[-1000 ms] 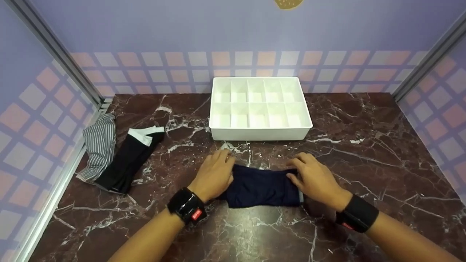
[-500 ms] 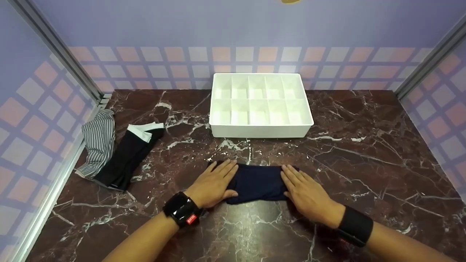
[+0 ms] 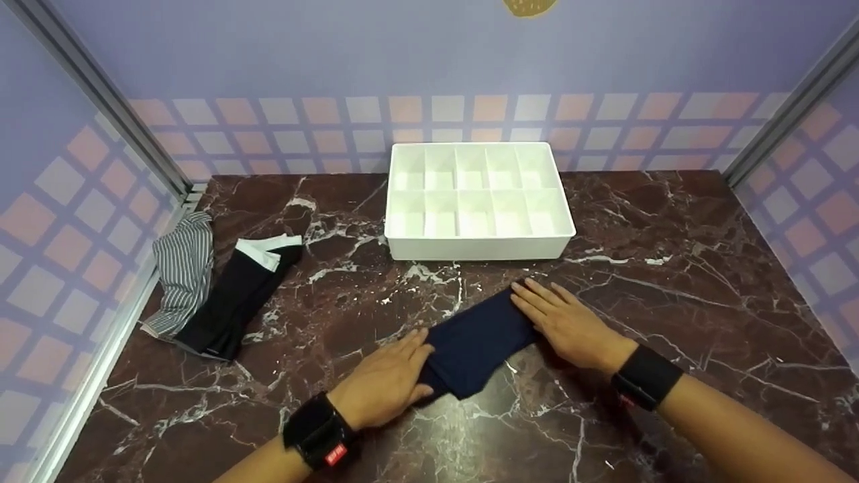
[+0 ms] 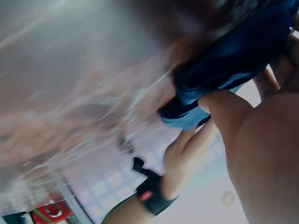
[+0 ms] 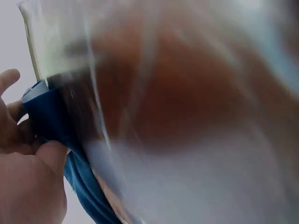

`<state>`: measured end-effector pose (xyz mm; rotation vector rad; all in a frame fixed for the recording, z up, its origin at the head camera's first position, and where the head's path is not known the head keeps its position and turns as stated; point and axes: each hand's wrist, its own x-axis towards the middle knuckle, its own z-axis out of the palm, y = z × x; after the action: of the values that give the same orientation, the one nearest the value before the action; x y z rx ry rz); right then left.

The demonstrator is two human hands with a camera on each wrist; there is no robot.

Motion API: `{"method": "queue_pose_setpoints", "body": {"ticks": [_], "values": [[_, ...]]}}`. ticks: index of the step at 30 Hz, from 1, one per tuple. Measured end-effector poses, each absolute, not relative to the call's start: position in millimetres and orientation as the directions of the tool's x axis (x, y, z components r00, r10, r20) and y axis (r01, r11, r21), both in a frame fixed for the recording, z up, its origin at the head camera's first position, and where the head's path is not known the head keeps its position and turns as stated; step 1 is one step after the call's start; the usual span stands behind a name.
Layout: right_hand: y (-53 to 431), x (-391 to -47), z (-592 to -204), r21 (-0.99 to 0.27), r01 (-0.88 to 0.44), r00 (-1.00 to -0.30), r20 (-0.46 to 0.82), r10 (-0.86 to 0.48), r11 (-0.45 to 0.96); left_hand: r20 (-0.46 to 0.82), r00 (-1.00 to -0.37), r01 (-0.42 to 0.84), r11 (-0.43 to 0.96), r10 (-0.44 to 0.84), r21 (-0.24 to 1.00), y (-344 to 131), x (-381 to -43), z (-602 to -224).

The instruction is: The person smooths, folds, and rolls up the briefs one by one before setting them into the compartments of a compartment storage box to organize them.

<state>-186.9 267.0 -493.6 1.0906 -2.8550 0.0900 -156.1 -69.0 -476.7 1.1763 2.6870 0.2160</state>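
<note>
A dark navy sock point(image 3: 480, 342), laid in a flat fold, rests on the marbled tabletop, slanting up towards the right. My left hand point(image 3: 386, 379) lies on its lower left end, the fingers extended; in the left wrist view the thumb point(image 4: 224, 107) touches the cloth's edge. At the upper right end my right hand point(image 3: 570, 325) rests with straight fingers on the fabric. The right wrist view shows the navy sock point(image 5: 53, 114) beside that hand's thumb point(image 5: 53, 154), with much of the picture blurred.
A white box point(image 3: 480, 248) divided into several compartments stands at the back near the tiled-pattern wall. To the left lie a black sock with a white cuff point(image 3: 235, 295) and a grey striped sock point(image 3: 184, 261), beside the left side panel.
The navy sock has turned from level to slanted, its right end moving away and its left end nearer. Both hands have moved with it, after flattening onto the cloth.
</note>
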Motion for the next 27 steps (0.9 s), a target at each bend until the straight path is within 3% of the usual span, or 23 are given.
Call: {"method": "queue_pose_setpoints", "body": {"ticks": [13,19,27], "values": [[244,-212,-488,0.153,-0.716,-0.663,0.154,-0.732,0.681,-0.188,-0.640,0.752,0.658,0.745,0.045,-47,-112,-461],[237,-219,-491,0.224,-0.739,-0.614,0.165,-0.772,0.635,-0.119,-0.606,0.795,0.605,0.786,-0.050,-40,-106,-464],[222,-225,-490,0.255,-0.742,-0.599,0.162,-0.784,0.620,-0.004,-0.538,0.838,0.534,0.843,-0.114,-31,-102,-468]]}}
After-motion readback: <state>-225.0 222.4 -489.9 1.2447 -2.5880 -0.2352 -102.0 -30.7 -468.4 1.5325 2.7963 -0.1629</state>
